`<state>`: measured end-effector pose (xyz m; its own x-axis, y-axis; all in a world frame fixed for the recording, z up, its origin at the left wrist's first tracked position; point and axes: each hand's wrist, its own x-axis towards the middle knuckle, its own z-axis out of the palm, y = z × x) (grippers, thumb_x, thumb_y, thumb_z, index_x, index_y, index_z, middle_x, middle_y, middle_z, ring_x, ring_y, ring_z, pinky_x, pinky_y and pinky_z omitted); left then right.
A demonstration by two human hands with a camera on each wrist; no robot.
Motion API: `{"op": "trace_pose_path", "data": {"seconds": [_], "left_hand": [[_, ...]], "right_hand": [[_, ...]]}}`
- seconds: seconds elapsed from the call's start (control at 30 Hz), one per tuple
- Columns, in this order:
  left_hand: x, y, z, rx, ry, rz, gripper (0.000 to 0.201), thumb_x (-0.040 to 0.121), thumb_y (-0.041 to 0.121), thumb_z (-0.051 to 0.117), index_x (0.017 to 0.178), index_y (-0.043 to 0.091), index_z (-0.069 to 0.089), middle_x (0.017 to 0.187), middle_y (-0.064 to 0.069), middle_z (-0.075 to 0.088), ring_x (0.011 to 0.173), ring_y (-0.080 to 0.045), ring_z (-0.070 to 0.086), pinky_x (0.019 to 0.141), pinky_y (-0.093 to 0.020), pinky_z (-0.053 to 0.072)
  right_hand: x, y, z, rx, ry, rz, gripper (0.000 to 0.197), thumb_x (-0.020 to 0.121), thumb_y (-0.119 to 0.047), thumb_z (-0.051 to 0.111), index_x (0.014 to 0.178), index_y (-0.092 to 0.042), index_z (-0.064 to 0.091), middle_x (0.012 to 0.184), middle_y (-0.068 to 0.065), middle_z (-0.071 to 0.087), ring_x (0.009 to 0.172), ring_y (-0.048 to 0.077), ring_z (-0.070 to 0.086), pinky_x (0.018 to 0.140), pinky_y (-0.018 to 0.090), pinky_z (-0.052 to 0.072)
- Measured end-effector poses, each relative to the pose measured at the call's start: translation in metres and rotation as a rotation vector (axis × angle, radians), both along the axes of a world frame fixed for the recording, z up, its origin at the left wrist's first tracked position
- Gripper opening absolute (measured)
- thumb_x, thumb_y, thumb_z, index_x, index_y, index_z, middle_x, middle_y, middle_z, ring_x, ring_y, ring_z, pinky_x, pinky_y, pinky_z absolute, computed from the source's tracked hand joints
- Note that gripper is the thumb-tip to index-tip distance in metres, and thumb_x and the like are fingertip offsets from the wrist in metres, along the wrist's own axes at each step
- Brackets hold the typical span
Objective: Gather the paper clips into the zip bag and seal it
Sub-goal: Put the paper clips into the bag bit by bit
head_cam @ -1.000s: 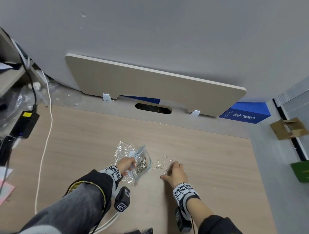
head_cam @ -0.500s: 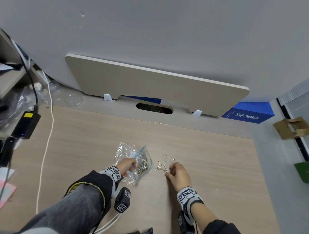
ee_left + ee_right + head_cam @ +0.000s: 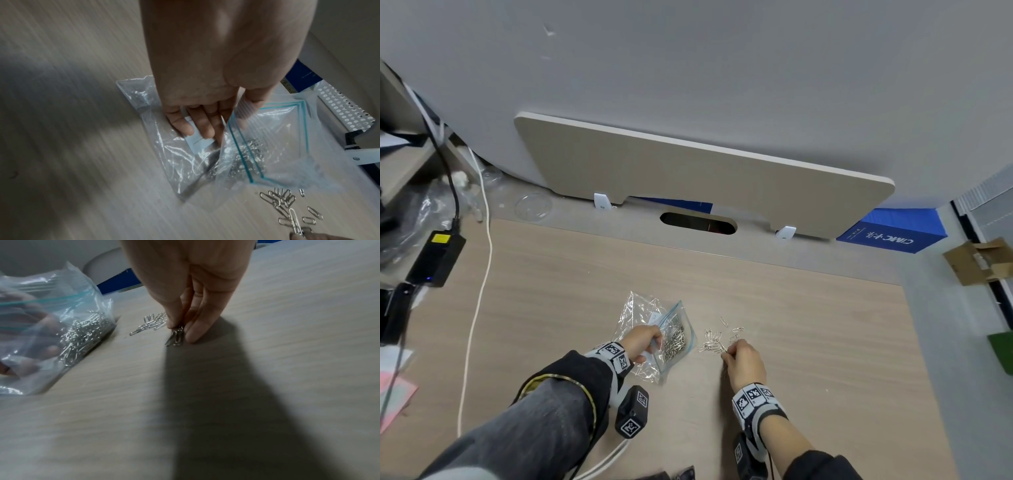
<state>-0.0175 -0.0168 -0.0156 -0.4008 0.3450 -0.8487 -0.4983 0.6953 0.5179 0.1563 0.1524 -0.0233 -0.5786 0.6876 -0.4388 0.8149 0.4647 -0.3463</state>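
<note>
A clear zip bag point(image 3: 677, 337) with a teal seal line lies on the wooden desk point(image 3: 808, 325), its mouth open and a heap of silver paper clips inside point(image 3: 249, 155) point(image 3: 86, 335). My left hand point(image 3: 643, 342) point(image 3: 207, 113) pinches the bag's edge, thumb on top and fingers beneath. Loose paper clips point(image 3: 714, 341) point(image 3: 281, 197) point(image 3: 152, 322) lie just right of the bag. My right hand point(image 3: 739, 356) point(image 3: 180, 327) pinches a few paper clips point(image 3: 175, 337) at the pile's near edge, between thumb and fingertips.
A crumpled clear wrapper point(image 3: 637, 308) lies under and behind the bag. A white cable point(image 3: 479, 308) and a black power adapter point(image 3: 436, 253) sit on the desk's left. A pink paper point(image 3: 393, 397) lies at the left edge. A beige board point(image 3: 688, 178) leans behind the desk.
My right hand went from resting spread over the loose clips to pinching a few of them, and drew slightly back. The left hand kept its hold on the bag.
</note>
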Motion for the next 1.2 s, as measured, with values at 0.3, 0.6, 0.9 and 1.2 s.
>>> {"op": "trace_pose_path", "data": {"seconds": [0.3, 0.6, 0.9, 1.2], "left_hand": [[-0.001, 0.001, -0.001, 0.006, 0.004, -0.018, 0.028, 0.088, 0.013, 0.044, 0.061, 0.011, 0.052, 0.081, -0.014, 0.058, 0.052, -0.016, 0.041, 0.048, -0.020, 0.028], [0.000, 0.000, 0.004, 0.016, 0.003, -0.039, 0.028, 0.091, 0.015, 0.042, 0.065, 0.011, 0.051, 0.068, -0.007, 0.055, 0.052, -0.015, 0.041, 0.049, -0.022, 0.030], [0.003, 0.003, 0.007, -0.012, 0.037, -0.029, 0.026, 0.089, 0.016, 0.044, 0.064, 0.013, 0.051, 0.063, -0.003, 0.051, 0.052, -0.014, 0.041, 0.049, -0.020, 0.030], [0.002, 0.003, 0.008, -0.021, 0.018, -0.020, 0.025, 0.088, 0.014, 0.044, 0.064, 0.013, 0.050, 0.062, -0.003, 0.051, 0.052, -0.015, 0.042, 0.049, -0.020, 0.028]], "right_hand": [[-0.006, 0.005, 0.002, -0.166, 0.008, -0.128, 0.017, 0.079, -0.021, 0.061, 0.065, -0.020, 0.052, 0.076, 0.004, 0.066, 0.074, 0.025, 0.060, 0.066, 0.026, 0.044], [-0.017, 0.005, 0.032, -0.569, 0.301, -0.385, 0.020, 0.080, 0.004, 0.066, 0.066, -0.004, 0.055, 0.058, 0.016, 0.059, 0.036, 0.018, 0.054, 0.040, 0.029, 0.049], [-0.070, -0.033, 0.070, -0.659, 0.340, -0.213, 0.017, 0.082, -0.007, 0.071, 0.070, -0.008, 0.058, 0.050, 0.008, 0.061, 0.039, 0.016, 0.056, 0.042, 0.024, 0.051], [-0.048, -0.008, 0.064, -0.386, 0.336, -0.251, 0.020, 0.085, -0.013, 0.057, 0.066, -0.014, 0.060, 0.055, 0.006, 0.063, 0.046, 0.023, 0.060, 0.055, 0.043, 0.058]]}}
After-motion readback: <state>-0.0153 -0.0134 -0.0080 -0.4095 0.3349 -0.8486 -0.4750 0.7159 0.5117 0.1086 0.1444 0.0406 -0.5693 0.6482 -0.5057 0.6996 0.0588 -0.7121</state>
